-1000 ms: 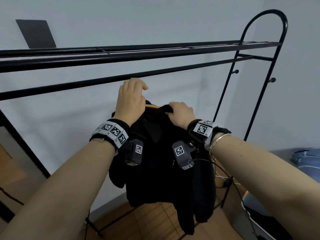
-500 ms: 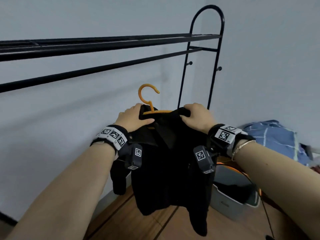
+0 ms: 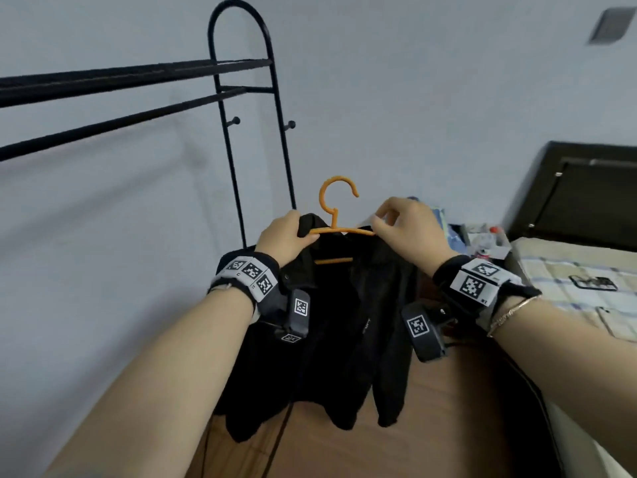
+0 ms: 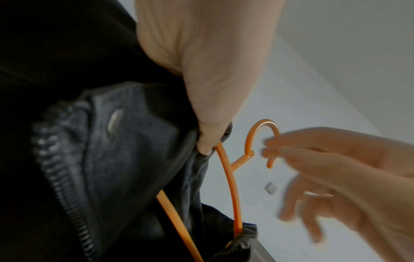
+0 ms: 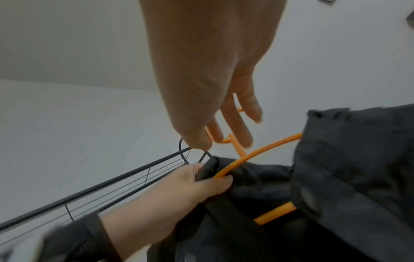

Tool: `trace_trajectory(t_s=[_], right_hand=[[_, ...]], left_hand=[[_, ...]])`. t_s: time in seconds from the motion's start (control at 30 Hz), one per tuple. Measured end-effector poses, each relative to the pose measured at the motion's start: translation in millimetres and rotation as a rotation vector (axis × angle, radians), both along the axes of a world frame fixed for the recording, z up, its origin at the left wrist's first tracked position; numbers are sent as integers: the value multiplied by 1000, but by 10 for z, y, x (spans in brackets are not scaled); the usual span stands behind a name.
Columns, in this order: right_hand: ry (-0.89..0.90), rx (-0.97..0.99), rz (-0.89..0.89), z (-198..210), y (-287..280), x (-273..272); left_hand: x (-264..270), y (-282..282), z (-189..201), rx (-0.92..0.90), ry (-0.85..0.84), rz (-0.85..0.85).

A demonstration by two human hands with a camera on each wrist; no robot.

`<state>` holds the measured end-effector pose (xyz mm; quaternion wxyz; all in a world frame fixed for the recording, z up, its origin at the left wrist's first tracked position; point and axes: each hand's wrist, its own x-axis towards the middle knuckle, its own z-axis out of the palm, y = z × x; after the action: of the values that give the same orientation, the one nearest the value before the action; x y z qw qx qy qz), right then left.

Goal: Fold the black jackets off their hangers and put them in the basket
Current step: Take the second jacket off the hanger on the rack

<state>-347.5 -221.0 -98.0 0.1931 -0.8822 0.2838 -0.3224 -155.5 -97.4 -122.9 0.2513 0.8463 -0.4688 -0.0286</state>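
Observation:
A black jacket [image 3: 344, 339] hangs on an orange hanger [image 3: 332, 215], held in the air away from the rack. My left hand [image 3: 289, 232] grips the jacket's collar and left shoulder together with the hanger's arm [image 4: 230, 186]. My right hand [image 3: 400, 222] hovers at the hanger's right side near the hook, fingers loose and blurred [image 4: 336, 168]. In the right wrist view its fingers [image 5: 235, 124] hang straight over the hook and hold nothing. The jacket's right shoulder [image 5: 347, 168] still sits on the hanger [image 5: 257, 152]. No basket is in view.
The black clothes rack [image 3: 241, 98] stands to the left against the wall. A bed with a checked cover [image 3: 568, 281] and a dark headboard [image 3: 586, 191] lies at the right, with small clutter beside it. Wooden floor [image 3: 448, 426] is below.
The jacket came off the rack rail and moved right and down as my view swung right. My right hand let go of the jacket's shoulder and opened near the hook.

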Motion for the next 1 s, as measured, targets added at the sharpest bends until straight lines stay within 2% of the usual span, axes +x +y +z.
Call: trace_trajectory(t_s=[0.1,0.17,0.27,0.43,0.73,0.87,1.0], right_hand=[[77,-84,186,-76,-111,-222],[233,-134,198,-145,-244,-333],[389,-169,131,-232,-462,-567],[425,-191,8,-239,-783,-1040],[630,-208,-159,-414,-1457,-2153],[665,-130,-237,-514,-1746,-2633],[680,8,-353,-723,-2041,-3138]], left_hand=[[-396,-438,-30,28,-14,-81],[-677,-693,-20,46,-32,-129],[-1081,-982,16,62,-60,-188],[-1630,-1317,-4,103,-33,-289],[-2289,-2087,-163,363,-92,-491],[-2670,-2502,-189,388,-115,-596],[-2788,-2861,-254,310,-134,-603]])
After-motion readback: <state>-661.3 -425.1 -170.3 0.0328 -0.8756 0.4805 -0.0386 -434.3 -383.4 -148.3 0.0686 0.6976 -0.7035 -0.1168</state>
